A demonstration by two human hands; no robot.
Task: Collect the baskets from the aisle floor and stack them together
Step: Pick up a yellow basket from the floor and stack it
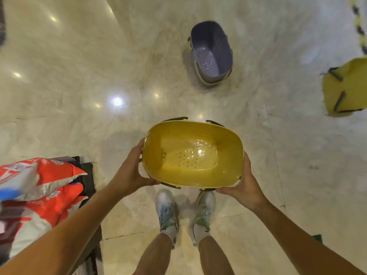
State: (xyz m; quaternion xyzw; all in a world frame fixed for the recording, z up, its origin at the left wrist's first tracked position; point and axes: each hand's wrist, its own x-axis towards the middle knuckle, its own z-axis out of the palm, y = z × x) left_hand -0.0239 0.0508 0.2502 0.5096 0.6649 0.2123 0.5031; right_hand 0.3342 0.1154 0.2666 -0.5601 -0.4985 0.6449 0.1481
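Observation:
I hold a yellow basket (191,153) with a perforated bottom in front of me, above my feet. My left hand (132,169) grips its left rim and my right hand (245,183) grips its right rim. Its dark handles hang folded down at the near and far sides. A purple basket (210,53) with yellow trim stands upright on the floor farther ahead. Another yellow basket (346,86) lies on the floor at the right edge, partly cut off, with dark handles showing.
A low dark rack with red and white bags (39,187) stands at my left. The pale glossy marble floor (99,76) stretches ahead. A black and yellow striped line (359,22) runs along the far right.

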